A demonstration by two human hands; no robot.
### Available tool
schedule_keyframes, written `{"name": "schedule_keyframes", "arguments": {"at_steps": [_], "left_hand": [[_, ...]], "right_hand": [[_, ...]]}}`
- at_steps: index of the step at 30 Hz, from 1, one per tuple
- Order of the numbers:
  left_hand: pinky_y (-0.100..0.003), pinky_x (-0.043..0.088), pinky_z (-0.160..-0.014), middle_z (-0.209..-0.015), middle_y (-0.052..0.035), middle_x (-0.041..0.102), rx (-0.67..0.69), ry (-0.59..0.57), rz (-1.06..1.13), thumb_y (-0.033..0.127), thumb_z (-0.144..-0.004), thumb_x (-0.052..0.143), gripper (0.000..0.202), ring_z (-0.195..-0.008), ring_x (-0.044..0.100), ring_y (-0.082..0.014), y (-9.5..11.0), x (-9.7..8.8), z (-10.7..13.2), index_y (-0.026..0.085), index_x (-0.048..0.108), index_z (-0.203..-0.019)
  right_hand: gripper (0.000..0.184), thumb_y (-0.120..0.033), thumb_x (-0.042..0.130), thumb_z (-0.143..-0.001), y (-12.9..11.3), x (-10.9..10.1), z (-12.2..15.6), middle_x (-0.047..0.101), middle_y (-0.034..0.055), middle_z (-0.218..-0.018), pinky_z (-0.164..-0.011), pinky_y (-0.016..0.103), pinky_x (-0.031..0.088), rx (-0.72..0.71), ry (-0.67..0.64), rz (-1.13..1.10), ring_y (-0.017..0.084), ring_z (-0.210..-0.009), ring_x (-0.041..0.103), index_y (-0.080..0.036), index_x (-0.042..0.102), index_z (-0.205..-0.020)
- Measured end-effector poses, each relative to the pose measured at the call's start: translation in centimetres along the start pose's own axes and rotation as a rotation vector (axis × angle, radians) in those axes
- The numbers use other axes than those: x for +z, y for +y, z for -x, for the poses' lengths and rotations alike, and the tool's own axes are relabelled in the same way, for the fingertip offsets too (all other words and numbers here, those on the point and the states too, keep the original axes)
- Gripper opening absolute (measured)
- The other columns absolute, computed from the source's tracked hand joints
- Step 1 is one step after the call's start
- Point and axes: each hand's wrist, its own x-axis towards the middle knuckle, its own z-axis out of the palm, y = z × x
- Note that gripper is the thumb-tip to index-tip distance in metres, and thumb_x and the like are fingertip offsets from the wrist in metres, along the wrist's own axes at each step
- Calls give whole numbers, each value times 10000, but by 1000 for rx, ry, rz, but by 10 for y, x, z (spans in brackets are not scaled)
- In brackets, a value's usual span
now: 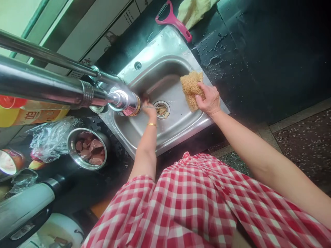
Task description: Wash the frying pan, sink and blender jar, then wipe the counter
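Observation:
My right hand (210,99) is closed on a tan loofah sponge (191,90), pressed to the right wall and rim of the steel sink (176,129). My left hand (149,108), with a gold bracelet (151,124) at its wrist, is inside the sink beside the chrome faucet (126,102). A thin stream of water runs from the spout toward the drain (161,110), over or past that hand. Blur and the faucet hide most of the left fingers. Some light brown scraps sit in the drain strainer.
Left of the sink stands a steel bowl (88,148) of dark red meat pieces, near a crumpled plastic bag (53,139) and a yellow bottle (33,112). A pink peeler (174,21) and a pale cloth (195,12) lie behind the sink. The dark counter (258,65) has water drops.

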Motion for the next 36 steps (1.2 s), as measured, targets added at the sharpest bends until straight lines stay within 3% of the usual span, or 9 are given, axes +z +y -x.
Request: {"name": "schedule_keyframes", "arguments": {"at_steps": [3,7,13,15,20,25,28,32,36], "left_hand": [[-389,275,-1122,-1342,-116,523,219,-60,36,50,-865,356,399,-1332,379,-218,46,59,-7,137,587,-1179],[-385,337,-1056,-1203,-112,600,712,-425,19,102,-852,426,283,-1216,469,-232,76,100,24,173,667,-982],[-404,378,-960,-1092,-114,619,1154,-856,-223,133,-808,471,219,-1038,517,-248,26,43,37,168,686,-785],[-412,383,-928,-1016,-125,626,1109,-861,-342,158,-791,502,199,-1002,518,-261,11,13,17,158,673,-692],[-401,398,-922,-995,-117,615,700,-440,-187,139,-848,406,319,-1001,524,-242,18,-27,16,152,699,-975],[-301,442,-864,-1043,-78,628,670,-846,108,271,-955,340,430,-925,583,-182,30,-8,96,193,550,-1322],[-309,437,-845,-963,-76,611,647,-878,-51,282,-957,359,423,-874,591,-193,21,17,111,220,554,-1328],[-334,426,-833,-938,-87,597,611,-692,-250,269,-910,474,385,-887,586,-230,6,31,79,235,594,-1274],[-342,413,-897,-1054,-123,604,445,-310,-265,202,-927,415,394,-1015,564,-250,-15,-6,44,209,563,-1292]], "right_hand": [[503,-351,380,-865,0,0,0,657,132,-1014,-836,460,448,-14,10,27,310,-941,615,-179,471,-1329],[512,-347,383,-867,1,0,0,651,146,-1051,-853,461,441,-9,-10,48,319,-976,605,-161,465,-1338],[522,-335,382,-866,1,1,0,644,148,-1071,-864,465,435,-11,-37,31,322,-998,598,-154,450,-1351],[518,-333,386,-862,1,1,0,647,146,-1060,-859,465,438,-8,-23,4,319,-982,603,-147,458,-1340],[512,-335,388,-860,1,2,0,648,144,-1063,-853,468,442,-13,-7,-18,320,-983,602,-154,459,-1334],[513,-334,388,-862,2,1,0,648,144,-1067,-850,466,445,-24,-13,-1,319,-986,602,-154,453,-1337],[506,-331,388,-858,2,1,0,649,140,-1075,-851,463,446,-27,-10,1,313,-974,607,-162,458,-1330],[509,-326,392,-851,3,2,1,649,141,-1068,-860,470,441,-23,-2,-4,324,-994,603,-162,458,-1328],[507,-329,394,-853,4,3,1,650,137,-1059,-866,475,438,-21,0,0,328,-1005,600,-165,459,-1329]]}}
